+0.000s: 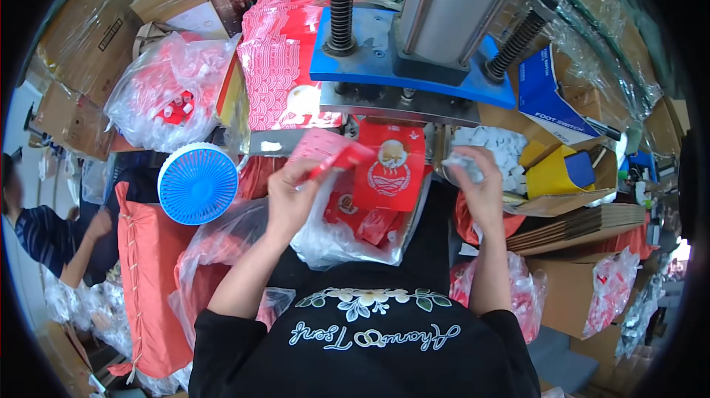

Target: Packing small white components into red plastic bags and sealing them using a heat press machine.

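My left hand (290, 194) pinches a red and pink printed packet (322, 151), its far end smeared by motion. To the packet's right, a flat red pouch (388, 161) with a white bowl print lies just in front of the press (399, 102). Below that pouch stands a plastic-lined box (314, 239) with red pouches inside. My right hand (479, 187) is beside a heap of small white pieces (494, 150). Its thumb and fingers are curled together around something pale, too small and blurred to name.
A blue fan (198, 183) stands left of my left forearm. Behind it sits a clear bag (174, 91) of red and white pieces. Pink printed sheets (277, 65) lie left of the press. On the right are a yellow container (558, 176) and stacked cardboard (577, 228). Another person (48, 239) is far left.
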### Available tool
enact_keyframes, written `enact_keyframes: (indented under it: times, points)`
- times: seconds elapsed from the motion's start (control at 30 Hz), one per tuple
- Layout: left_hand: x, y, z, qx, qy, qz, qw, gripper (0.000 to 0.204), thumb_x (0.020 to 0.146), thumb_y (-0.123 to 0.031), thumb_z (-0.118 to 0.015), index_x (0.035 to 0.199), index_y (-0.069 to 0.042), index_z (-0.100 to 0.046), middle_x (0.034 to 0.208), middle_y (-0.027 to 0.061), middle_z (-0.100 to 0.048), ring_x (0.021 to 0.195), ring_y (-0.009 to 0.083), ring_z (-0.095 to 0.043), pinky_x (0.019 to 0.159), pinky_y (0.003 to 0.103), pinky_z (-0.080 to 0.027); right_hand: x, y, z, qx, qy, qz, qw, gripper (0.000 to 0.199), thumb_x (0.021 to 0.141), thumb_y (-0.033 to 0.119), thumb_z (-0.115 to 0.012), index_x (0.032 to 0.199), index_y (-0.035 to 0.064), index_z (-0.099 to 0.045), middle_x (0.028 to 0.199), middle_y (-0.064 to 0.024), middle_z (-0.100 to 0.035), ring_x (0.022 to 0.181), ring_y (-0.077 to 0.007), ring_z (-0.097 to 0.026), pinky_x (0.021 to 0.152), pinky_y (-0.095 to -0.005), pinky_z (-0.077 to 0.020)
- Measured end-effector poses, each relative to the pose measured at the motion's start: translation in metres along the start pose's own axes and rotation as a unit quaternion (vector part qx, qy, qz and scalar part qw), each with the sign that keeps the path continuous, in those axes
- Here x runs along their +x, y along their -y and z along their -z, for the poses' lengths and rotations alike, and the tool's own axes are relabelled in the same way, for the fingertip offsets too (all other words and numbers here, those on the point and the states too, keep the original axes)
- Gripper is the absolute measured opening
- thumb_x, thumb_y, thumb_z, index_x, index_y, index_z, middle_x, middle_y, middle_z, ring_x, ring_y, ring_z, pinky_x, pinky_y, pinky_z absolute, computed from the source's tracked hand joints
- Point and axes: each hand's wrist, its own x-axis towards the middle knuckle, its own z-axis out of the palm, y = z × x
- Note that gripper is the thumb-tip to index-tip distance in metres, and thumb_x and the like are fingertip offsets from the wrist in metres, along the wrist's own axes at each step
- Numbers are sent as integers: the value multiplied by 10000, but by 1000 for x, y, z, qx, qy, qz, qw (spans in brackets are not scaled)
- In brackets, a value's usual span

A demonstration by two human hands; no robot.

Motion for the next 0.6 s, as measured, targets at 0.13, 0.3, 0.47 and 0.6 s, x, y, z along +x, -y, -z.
enact_keyframes:
  times: [0.13, 0.3, 0.47, 0.6]
  points:
    - [-25, 16, -34, -70, 108, 119, 984, 85, 866, -28, -708, 928, 20, -742, 819, 48, -726, 767, 77, -644, 706, 228, -499, -1, 45, -12, 104, 75, -24, 991, 218, 782, 53, -759, 982, 27, -676, 973, -70, -660, 954, -180, -606, 882, -292, -447]
    - [-44, 16, -51, -97, 167, 58, 979, 139, 886, -89, -706, 952, 30, -731, 814, 38, -697, 725, 81, -603, 673, 246, -478, -5, 37, -29, 203, 199, -55, 957, 227, 773, 81, -777, 957, 15, -661, 971, -32, -668, 923, -141, -609, 863, -281, -455]
    - [-22, 13, -63, -95, 167, 168, 967, 258, 912, -207, -707, 954, 47, -720, 772, 22, -675, 707, 63, -580, 642, 238, -469, 1, 16, -44, 309, 132, -101, 936, 363, 805, 104, -766, 1129, 31, -621, 1033, -38, -674, 940, -155, -622, 881, -301, -465]
    - [5, 0, -84, -232, 78, 265, 933, 255, 918, -191, -687, 925, 63, -715, 792, 61, -705, 663, 99, -635, 592, 246, -494, 5, 0, -15, -66, -24, -38, 997, 336, 860, 172, -708, 1161, 41, -635, 1081, -113, -662, 916, -235, -653, 829, -346, -484]
